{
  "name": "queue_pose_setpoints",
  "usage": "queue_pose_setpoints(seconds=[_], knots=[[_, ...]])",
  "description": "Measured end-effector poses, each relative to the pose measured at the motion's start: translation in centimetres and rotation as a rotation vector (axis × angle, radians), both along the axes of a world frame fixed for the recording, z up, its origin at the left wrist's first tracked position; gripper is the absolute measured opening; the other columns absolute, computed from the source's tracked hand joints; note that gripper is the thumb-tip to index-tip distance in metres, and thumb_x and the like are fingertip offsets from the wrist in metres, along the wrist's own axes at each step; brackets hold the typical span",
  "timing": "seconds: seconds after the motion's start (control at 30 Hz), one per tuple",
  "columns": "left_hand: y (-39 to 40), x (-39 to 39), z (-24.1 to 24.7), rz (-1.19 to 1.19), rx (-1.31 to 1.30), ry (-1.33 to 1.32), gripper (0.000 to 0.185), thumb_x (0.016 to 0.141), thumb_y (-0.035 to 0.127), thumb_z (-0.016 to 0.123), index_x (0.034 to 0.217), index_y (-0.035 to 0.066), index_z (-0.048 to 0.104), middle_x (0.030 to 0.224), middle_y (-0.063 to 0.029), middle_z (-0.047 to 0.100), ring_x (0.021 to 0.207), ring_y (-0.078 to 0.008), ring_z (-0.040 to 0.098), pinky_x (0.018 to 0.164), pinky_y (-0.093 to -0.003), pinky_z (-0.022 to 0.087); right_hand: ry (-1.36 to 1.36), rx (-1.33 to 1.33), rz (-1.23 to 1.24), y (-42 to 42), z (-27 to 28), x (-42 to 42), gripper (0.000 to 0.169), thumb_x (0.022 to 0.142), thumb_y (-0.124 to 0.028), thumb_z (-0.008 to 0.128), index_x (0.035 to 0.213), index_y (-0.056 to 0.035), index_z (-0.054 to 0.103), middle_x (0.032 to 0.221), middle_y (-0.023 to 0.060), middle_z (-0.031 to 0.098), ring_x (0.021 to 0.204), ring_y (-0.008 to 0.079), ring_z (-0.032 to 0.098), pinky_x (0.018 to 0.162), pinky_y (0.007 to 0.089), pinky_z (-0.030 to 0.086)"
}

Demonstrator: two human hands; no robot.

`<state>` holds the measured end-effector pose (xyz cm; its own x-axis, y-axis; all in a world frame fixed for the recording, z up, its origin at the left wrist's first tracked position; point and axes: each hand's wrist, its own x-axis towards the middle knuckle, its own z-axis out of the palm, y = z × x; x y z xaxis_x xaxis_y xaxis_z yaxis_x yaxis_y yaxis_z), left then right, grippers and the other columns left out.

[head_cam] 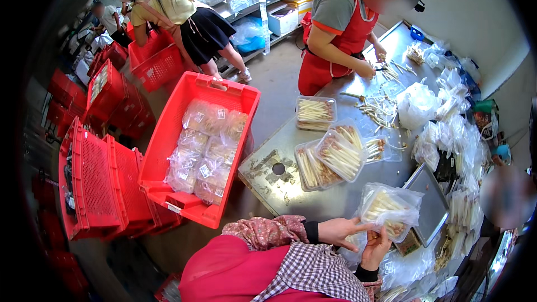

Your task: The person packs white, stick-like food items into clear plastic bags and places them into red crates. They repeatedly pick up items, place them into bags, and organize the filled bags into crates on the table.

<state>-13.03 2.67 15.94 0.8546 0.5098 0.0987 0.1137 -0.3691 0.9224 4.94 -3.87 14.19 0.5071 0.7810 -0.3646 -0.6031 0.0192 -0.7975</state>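
Observation:
A clear plastic tray of pale stalks inside a clear bag (388,209) is held just over the near side of the metal table. My left hand (339,233) has its fingers at the bag's left edge. My right hand (376,248) grips the tray's lower edge, its thumb on the front. Beyond my hands lie filled clear trays: an overlapping group (340,155) and a stack (315,111). A flat metal pan (428,203) stands tilted just right of the bag. Plastic bags (407,266) lie beside my right hand.
Left of the steel table (289,180), a red crate (191,86) holds several labelled bagged packs (205,151). More red crates (98,180) are stacked farther left. A co-worker in a red apron (354,29) handles stalks across the table. Another person (172,4) bends over a crate. Plastic bags (419,102) line the right side.

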Motion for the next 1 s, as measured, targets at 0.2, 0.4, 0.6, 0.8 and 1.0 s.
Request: queue_pose_setpoints(seconds=[0.2,0.4,0.6,0.8,1.0], knots=[[1.2,-0.4,0.2,0.131,-0.221,-0.349,0.056,0.088,0.013,0.053,0.137,0.011,0.027,0.081,-0.0121,0.060,0.064,-0.0209,0.058,0.060,-0.0321,0.048,0.115,0.172,0.055,-1.3,-2.2,2.7,0.038,0.083,-0.010,0.054,0.120,-0.0067,0.045,0.109,0.0064,0.056,0.094,0.0167,0.057,0.078,0.0292,0.049],[0.7,1.5,-1.8,0.239,-0.588,-0.449,0.061,0.085,0.020,0.060,0.133,0.002,0.027,0.112,-0.0118,0.052,0.093,-0.0168,0.053,0.083,-0.0298,0.043,-0.202,0.190,0.128,-1.7,-1.2,0.3,0.046,0.082,-0.013,0.054,0.125,-0.0031,0.041,0.122,0.0080,0.050,0.109,0.0197,0.050,0.093,0.0326,0.041],[0.6,1.0,-2.8,0.174,-0.940,-0.563,0.061,0.085,0.024,0.061,0.132,-0.001,0.032,0.127,-0.0089,0.045,0.114,-0.0156,0.043,0.099,-0.0308,0.033,-0.165,0.084,0.089,-0.7,0.5,1.5,0.067,0.082,-0.020,0.062,0.137,-0.0078,0.026,0.130,0.0101,0.041,0.117,0.0207,0.043,0.097,0.0340,0.035],[0.9,0.6,-2.0,0.017,-0.815,-0.341,0.060,0.084,0.025,0.063,0.129,-0.002,0.034,0.123,-0.0077,0.048,0.109,-0.0140,0.046,0.095,-0.0280,0.035,-0.058,0.165,0.308,-0.2,1.6,7.8,0.056,0.078,-0.019,0.063,0.125,-0.0005,0.040,0.123,0.0114,0.048,0.112,0.0245,0.047,0.099,0.0381,0.036],[0.6,0.0,-2.2,-0.115,-0.958,-0.235,0.053,0.088,0.029,0.056,0.128,-0.001,0.038,0.120,-0.0079,0.050,0.106,-0.0127,0.047,0.092,-0.0286,0.039,-0.305,0.021,0.107,0.6,1.3,7.7,0.026,0.084,-0.012,0.050,0.108,-0.0007,0.052,0.100,0.0065,0.060,0.090,0.0176,0.058,0.080,0.0307,0.047]])
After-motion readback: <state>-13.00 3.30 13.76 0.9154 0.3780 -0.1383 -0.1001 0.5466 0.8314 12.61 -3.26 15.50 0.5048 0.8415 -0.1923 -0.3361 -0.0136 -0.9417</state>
